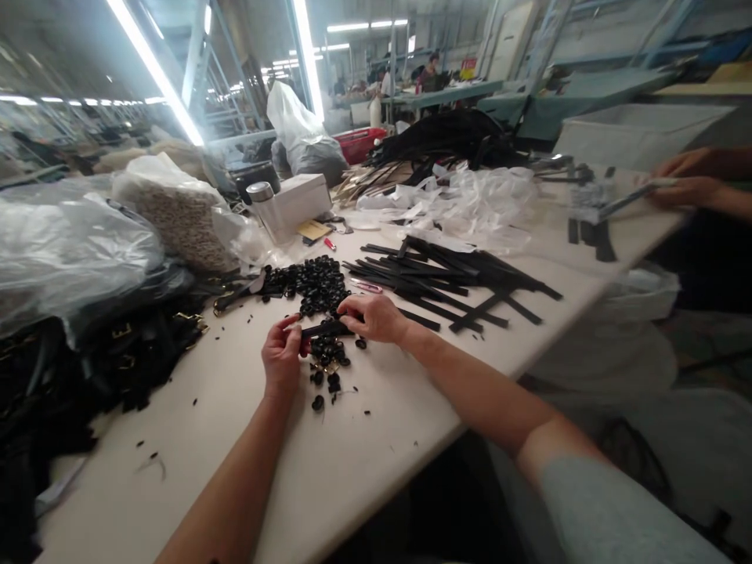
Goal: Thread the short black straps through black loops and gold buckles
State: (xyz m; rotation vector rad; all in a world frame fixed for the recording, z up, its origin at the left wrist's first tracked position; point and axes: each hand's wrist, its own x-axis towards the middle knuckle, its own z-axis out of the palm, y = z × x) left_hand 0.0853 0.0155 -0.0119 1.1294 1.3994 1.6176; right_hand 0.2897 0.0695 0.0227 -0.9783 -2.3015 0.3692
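Tabletop (329,454) bare btwn strap (322,329), near edge (405,462)

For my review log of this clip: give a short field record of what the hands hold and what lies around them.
place: workshop, white table
left hand: fingers closed on one end of a black strap
right hand: pinches the strap's other end
beside hands: heap of small black pieces
further right: loose black strips
left side: plastic bags
co-worker's hands: at the table's far right end

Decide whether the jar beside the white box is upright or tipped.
Upright: the jar stands on its base, silver cap on top.
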